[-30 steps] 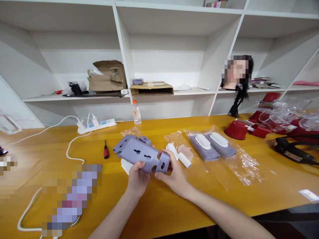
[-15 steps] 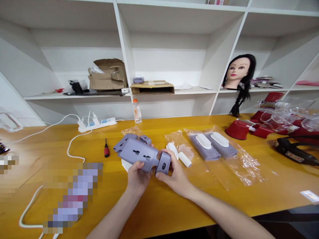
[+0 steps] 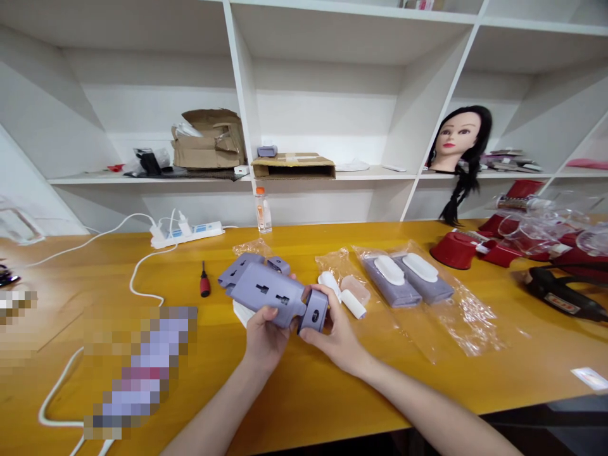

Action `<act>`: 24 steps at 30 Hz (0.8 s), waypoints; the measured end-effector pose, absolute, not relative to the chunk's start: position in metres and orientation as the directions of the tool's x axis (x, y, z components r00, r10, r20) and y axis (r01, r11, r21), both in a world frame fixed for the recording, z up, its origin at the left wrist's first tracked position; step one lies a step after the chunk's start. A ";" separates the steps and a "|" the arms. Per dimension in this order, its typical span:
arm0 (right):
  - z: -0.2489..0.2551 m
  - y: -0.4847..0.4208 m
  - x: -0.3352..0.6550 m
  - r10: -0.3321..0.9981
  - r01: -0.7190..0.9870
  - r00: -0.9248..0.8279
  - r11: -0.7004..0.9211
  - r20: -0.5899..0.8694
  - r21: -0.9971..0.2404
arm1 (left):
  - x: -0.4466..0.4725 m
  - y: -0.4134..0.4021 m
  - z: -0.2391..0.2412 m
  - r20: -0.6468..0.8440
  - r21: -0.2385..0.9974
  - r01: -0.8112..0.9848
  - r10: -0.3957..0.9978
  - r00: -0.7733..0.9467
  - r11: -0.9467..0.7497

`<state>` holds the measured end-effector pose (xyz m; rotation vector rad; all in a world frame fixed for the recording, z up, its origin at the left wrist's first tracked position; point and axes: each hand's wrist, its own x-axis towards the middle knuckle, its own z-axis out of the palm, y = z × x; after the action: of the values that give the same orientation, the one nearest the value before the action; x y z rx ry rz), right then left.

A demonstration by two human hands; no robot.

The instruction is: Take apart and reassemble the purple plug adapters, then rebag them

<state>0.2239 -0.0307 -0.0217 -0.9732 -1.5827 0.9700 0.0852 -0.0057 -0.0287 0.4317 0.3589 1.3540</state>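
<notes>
My left hand (image 3: 266, 335) is closed around a purple plastic housing (image 3: 266, 292) with dark keyhole-like slots, held tilted above the table. At the housing's right end sits a smaller purple cap (image 3: 313, 311) with an oval dark opening. Fingers and thumb of my right hand (image 3: 339, 339) grip this cap. Cap and housing touch or nearly touch; I cannot tell if they are joined. Behind the housing lie another purple slotted piece (image 3: 240, 269) and a second small purple cap (image 3: 278, 265). Part of a white piece (image 3: 242, 312) shows beneath the housing.
A red-handled screwdriver (image 3: 204, 284) lies left of my hands. To the right are white parts (image 3: 353, 303) and two bagged purple units (image 3: 392, 285). A power strip (image 3: 190, 234) and bottle (image 3: 263, 212) stand behind. Red parts (image 3: 453, 249) and a black tool (image 3: 565, 294) occupy the far right.
The whole view has shifted slightly. Both hands keep the same hold on the purple housing and cap, with hardly any movement between the two pieces.
</notes>
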 end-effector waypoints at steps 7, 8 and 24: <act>-0.025 -0.030 0.226 0.912 0.121 -0.209 0.383 0.354 -0.916 | 0.088 -0.009 -0.025 -0.079 0.504 -0.847 0.985 0.152 0.171; -0.025 -0.031 0.227 0.909 0.124 -0.213 0.390 0.359 -0.913 | 0.089 -0.010 -0.025 -0.082 0.508 -0.845 0.986 0.144 0.166; -0.032 -0.030 0.229 0.882 0.166 -0.196 0.461 0.429 -0.872 | 0.091 -0.010 -0.030 -0.061 0.519 -0.841 0.988 0.143 0.154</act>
<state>0.2290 -0.0300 -0.0321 -0.9180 -1.6586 0.8510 0.0910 -0.0103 -0.0300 0.4065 0.4379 1.3720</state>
